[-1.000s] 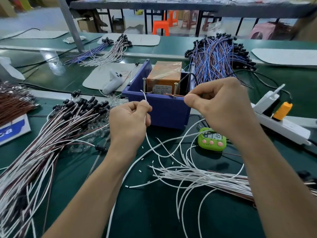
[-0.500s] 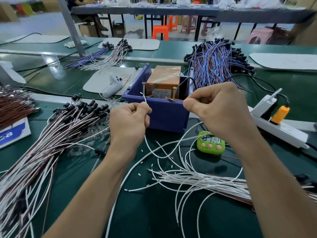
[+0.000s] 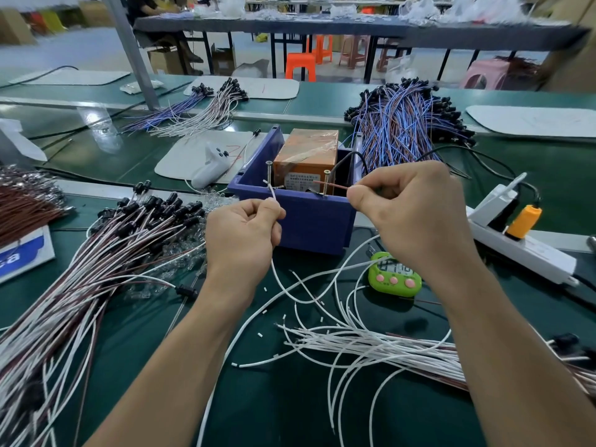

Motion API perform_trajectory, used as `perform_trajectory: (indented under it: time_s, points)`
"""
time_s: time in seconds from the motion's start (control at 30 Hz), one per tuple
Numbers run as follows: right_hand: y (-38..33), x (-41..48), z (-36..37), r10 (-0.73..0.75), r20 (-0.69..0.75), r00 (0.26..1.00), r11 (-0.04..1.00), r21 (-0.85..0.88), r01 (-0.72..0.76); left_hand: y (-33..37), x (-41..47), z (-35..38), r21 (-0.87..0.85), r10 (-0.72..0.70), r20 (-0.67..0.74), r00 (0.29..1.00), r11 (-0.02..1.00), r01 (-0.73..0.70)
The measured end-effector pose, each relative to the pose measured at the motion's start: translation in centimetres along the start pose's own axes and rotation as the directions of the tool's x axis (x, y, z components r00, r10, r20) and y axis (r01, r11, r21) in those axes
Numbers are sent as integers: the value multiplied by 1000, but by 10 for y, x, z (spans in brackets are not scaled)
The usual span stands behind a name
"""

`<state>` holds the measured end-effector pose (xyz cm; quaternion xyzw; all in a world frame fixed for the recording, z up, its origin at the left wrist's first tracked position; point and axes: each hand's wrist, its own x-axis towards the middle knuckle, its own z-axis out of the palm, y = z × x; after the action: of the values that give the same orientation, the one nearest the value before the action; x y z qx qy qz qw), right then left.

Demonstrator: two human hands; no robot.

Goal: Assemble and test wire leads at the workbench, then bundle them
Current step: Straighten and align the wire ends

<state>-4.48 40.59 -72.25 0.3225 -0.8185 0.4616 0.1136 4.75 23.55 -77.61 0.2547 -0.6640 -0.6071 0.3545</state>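
My left hand [image 3: 241, 233] pinches a white wire [image 3: 273, 193] whose bare tip reaches the left metal screw post [image 3: 268, 172] on the blue box [image 3: 309, 221]. My right hand [image 3: 409, 211] pinches a brown wire [image 3: 332, 184] held against the right screw post [image 3: 326, 182]. An orange unit [image 3: 309, 150] wrapped in clear film sits inside the box. Loose white leads [image 3: 371, 346] lie on the green bench below my hands.
A large pile of white and brown leads with black caps [image 3: 106, 250] lies at the left. Blue and brown leads [image 3: 400, 124] are heaped behind the box. A green timer [image 3: 395, 275] and a white power strip with an orange plug [image 3: 522, 240] lie at the right.
Both hands keep their wire ends at the two screw posts. The view has tilted so the box sits lower in frame; the hands have hardly moved relative to it.
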Motion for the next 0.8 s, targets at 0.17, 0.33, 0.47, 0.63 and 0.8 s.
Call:
perform_trajectory:
  time_s: [0.17,0.33,0.47,0.63,0.8]
  points:
    - [2,0,2,8,-13,1000,1000,-20,-8,-1,0,0,6,-2,-1,1000,1000,2]
    - [3,0,6,22,-20,1000,998,-63,-23,-1,0,1,-11,-12,1,1000,1000,12]
    - [4,0,9,37,-9,999,998,-49,-38,0,-1,1,-6,-9,6,1000,1000,9]
    - [4,1,12,28,-32,999,997,-67,-30,1,-1,1,-6,-11,11,1000,1000,11]
    - [3,-1,17,41,-63,997,995,-86,-46,2,-1,1,0,-9,15,1000,1000,9]
